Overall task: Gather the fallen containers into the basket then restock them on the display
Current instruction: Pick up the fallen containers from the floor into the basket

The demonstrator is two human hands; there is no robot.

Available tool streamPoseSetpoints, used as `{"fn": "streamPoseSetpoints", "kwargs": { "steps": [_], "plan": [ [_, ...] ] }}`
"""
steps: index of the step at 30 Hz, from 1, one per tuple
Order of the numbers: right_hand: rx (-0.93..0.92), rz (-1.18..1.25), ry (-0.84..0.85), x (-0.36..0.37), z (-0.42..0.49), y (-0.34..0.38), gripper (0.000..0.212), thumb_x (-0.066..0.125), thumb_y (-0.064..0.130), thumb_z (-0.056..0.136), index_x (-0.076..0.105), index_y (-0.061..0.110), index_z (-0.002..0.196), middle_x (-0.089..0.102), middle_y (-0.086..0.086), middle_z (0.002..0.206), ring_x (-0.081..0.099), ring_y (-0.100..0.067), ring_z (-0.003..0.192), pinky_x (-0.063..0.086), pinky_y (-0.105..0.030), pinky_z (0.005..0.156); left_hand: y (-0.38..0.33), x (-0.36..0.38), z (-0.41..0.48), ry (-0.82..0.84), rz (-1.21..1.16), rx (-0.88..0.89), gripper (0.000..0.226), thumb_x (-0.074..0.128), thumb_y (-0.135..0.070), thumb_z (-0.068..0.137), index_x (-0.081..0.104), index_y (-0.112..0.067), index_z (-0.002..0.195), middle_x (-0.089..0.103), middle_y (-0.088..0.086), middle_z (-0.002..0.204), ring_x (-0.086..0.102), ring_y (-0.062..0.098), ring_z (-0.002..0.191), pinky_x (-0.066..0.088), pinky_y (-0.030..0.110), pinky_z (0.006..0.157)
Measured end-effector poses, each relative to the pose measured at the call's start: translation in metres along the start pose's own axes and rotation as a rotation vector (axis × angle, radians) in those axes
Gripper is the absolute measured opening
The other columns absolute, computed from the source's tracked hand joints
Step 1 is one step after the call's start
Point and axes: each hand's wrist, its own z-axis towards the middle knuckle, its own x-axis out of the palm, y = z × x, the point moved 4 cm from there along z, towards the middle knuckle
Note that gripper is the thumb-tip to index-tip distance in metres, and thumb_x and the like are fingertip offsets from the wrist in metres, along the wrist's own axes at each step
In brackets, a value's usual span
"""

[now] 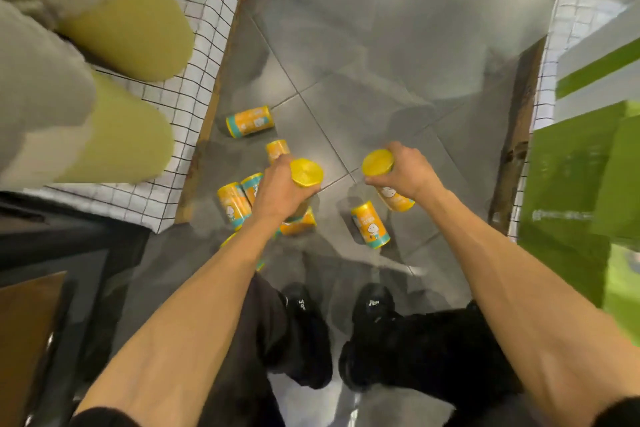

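left hand [277, 189] wrapped round yellow-lidded can [306, 173], right hand [405, 172] gripping second can [378, 162], both lifted above grey tile floor [363, 62]. more orange cans lying scattered below: one [250, 121] near grid-patterned display base [194, 104], one [370, 225] under right wrist.

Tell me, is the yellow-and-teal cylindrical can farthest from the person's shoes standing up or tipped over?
Tipped over: the yellow-and-teal cylindrical can lies lengthwise on the grey tiled floor, with its printed side facing up.
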Motion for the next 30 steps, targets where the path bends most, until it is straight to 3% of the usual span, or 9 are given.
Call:
{"fn": "streamPoseSetpoints", "kwargs": {
  "steps": [4, 8, 12, 15, 18, 22, 25, 30],
  "plan": [
    [-0.006, 0.071, -0.007, -0.067, -0.084, 0.057, 0.070, 0.084, 0.044, 0.070, 0.056, 0.013, 0.126, 0.066, -0.013, 0.116, 0.058, -0.034, 0.111, 0.046, -0.035, 0.082, -0.044, -0.085, -0.072, -0.046, -0.101, -0.038, 0.065, 0.085, -0.035, 0.069, 0.057, -0.009, 0.121, 0.061, 0.012, 0.117, 0.054, 0.031, 0.112, 0.037, 0.032, 0.083],
    [-0.048, 0.194, -0.046, -0.131, -0.183, 0.112, 0.070, 0.084, 0.042, 0.071, 0.056, 0.017, 0.131, 0.067, -0.007, 0.116, 0.057, -0.029, 0.111, 0.036, -0.026, 0.078, -0.083, -0.164, -0.156, -0.100, -0.204, -0.041, 0.063, 0.085, -0.035, 0.066, 0.057, -0.013, 0.118, 0.060, 0.005, 0.113, 0.055, 0.021, 0.105, 0.033, 0.024, 0.077],
    [-0.106, 0.309, -0.062, -0.184, -0.278, 0.147, 0.071, 0.087, 0.036, 0.070, 0.056, 0.018, 0.131, 0.066, -0.001, 0.110, 0.058, -0.019, 0.100, 0.035, -0.019, 0.074, -0.113, -0.225, -0.249, -0.207, -0.290, -0.033, 0.067, 0.086, -0.044, 0.064, 0.057, -0.020, 0.120, 0.062, -0.001, 0.116, 0.058, 0.016, 0.104, 0.043, 0.027, 0.085],
    [-0.213, 0.319, -0.050, -0.211, -0.328, 0.169, 0.070, 0.088, 0.037, 0.069, 0.056, 0.020, 0.129, 0.062, 0.009, 0.103, 0.056, -0.010, 0.095, 0.037, -0.016, 0.076, -0.131, -0.261, -0.310, -0.343, -0.297, -0.055, 0.067, 0.087, -0.045, 0.064, 0.058, -0.019, 0.118, 0.062, -0.004, 0.112, 0.058, 0.014, 0.100, 0.042, 0.024, 0.083],
    [-0.345, 0.297, -0.015, -0.231, -0.358, 0.199, 0.060, 0.088, 0.035, 0.069, 0.057, 0.026, 0.120, 0.057, 0.017, 0.094, 0.053, -0.005, 0.088, 0.037, -0.014, 0.072, -0.145, -0.282, -0.365, -0.431, -0.379, -0.168, 0.059, 0.080, -0.050, 0.060, 0.053, -0.033, 0.110, 0.057, -0.018, 0.104, 0.052, 0.004, 0.097, 0.037, 0.013, 0.078],
    [-0.549, 0.240, 0.051, -0.240, -0.389, 0.238, 0.059, 0.087, 0.038, 0.067, 0.058, 0.027, 0.117, 0.063, 0.012, 0.102, 0.059, -0.011, 0.093, 0.046, -0.027, 0.078, -0.153, -0.291, -0.442, -0.654, -0.472, -0.253, 0.058, 0.076, -0.053, 0.058, 0.050, -0.038, 0.109, 0.055, -0.018, 0.105, 0.050, 0.000, 0.096, 0.033, 0.006, 0.078],
    [-0.703, 0.172, 0.122, -0.240, -0.420, 0.262, 0.072, 0.085, 0.045, 0.067, 0.054, 0.027, 0.129, 0.063, 0.006, 0.119, 0.059, -0.013, 0.106, 0.049, -0.032, 0.088, -0.146, -0.287, -0.505, -0.841, -0.520, -0.347, 0.060, 0.084, -0.048, 0.064, 0.053, -0.031, 0.112, 0.056, -0.015, 0.108, 0.053, 0.005, 0.099, 0.036, 0.013, 0.079],
    [-0.953, 0.076, 0.283, -0.215, -0.488, 0.303, 0.070, 0.087, 0.043, 0.067, 0.056, 0.023, 0.125, 0.062, 0.009, 0.113, 0.057, -0.008, 0.101, 0.041, -0.015, 0.080, -0.124, -0.264, -0.610, -1.089, -0.635, -0.488, 0.066, 0.078, -0.055, 0.060, 0.058, -0.027, 0.115, 0.060, -0.009, 0.111, 0.059, 0.011, 0.101, 0.051, 0.036, 0.088]
  ]
}}
